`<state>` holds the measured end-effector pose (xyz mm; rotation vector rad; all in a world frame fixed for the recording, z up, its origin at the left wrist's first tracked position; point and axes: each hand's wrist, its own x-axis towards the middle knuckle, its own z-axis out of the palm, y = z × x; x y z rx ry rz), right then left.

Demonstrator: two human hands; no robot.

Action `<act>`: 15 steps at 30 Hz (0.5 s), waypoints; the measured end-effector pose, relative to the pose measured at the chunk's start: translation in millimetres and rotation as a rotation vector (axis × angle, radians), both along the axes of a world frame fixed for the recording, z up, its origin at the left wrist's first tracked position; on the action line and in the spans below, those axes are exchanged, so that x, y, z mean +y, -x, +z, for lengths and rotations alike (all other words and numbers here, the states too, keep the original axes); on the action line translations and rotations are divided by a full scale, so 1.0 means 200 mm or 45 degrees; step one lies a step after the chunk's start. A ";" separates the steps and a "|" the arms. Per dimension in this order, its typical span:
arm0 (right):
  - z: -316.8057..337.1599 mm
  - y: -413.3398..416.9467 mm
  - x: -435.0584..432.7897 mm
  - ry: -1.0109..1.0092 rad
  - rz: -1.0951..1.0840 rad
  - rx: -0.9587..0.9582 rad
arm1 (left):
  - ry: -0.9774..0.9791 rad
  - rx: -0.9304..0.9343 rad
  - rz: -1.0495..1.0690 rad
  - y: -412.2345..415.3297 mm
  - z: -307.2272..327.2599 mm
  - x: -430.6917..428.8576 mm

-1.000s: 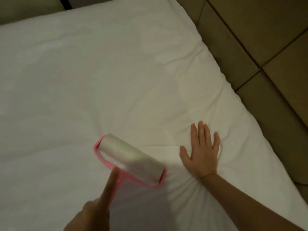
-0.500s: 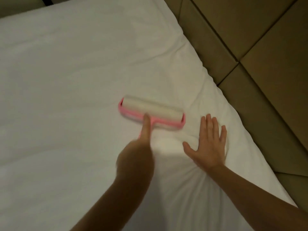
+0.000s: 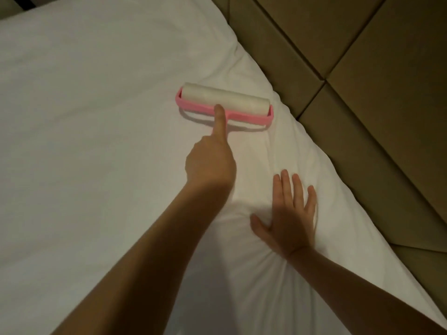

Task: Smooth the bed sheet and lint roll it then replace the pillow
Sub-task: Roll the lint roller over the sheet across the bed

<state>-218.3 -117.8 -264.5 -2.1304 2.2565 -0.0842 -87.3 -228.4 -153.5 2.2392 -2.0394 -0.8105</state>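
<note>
A white bed sheet point(image 3: 96, 141) covers the mattress and fills most of the view. A pink lint roller point(image 3: 225, 102) with a white roll lies on the sheet near the bed's right edge. My left hand point(image 3: 210, 163) grips its handle, with the index finger stretched along the handle up to the pink frame. My right hand point(image 3: 290, 213) lies flat on the sheet with fingers spread, below and right of the roller. Creases fan out in the sheet around that hand. No pillow is in view.
A padded tan headboard point(image 3: 362, 81) with dark seams runs diagonally along the bed's right edge. A dark strip point(image 3: 31, 0) shows beyond the sheet's far left corner.
My left hand has pushed the roller away from me and to the right across the sheet. My right hand has stayed flat on the same spot.
</note>
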 end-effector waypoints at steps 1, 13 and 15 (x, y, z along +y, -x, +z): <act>-0.01 0.00 0.01 0.024 0.008 -0.012 | 0.097 -0.063 -0.029 0.00 0.02 0.05; -0.04 0.02 0.01 0.099 0.051 -0.012 | -0.030 -0.268 -0.122 -0.09 0.02 0.30; -0.04 0.02 0.01 0.103 0.049 -0.001 | 0.193 -0.235 -0.189 0.00 0.00 0.08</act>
